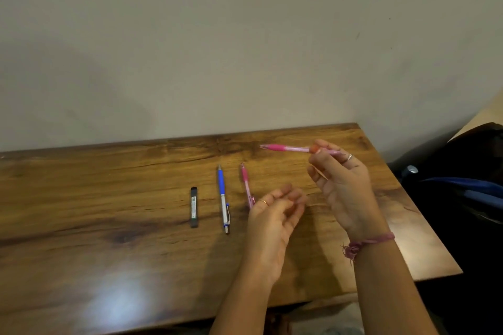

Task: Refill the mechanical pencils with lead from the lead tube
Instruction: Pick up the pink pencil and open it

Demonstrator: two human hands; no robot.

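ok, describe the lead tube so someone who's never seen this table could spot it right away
On the wooden table, three items lie side by side in a row left of the hands. The lead tube is the leftmost, next to the blue and silver pencil. It is short, flat and black with a pale label, while its neighbours are long, thin and coloured.

Wooden table [109, 198] (glossy), lead tube [193, 207], blue pencil [223, 198], pink pencil [246, 185]

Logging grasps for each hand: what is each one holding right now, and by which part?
The right hand pinches a pink pencil near its rear end, tip pointing left. The left hand holds nothing, fingers loosely curled.
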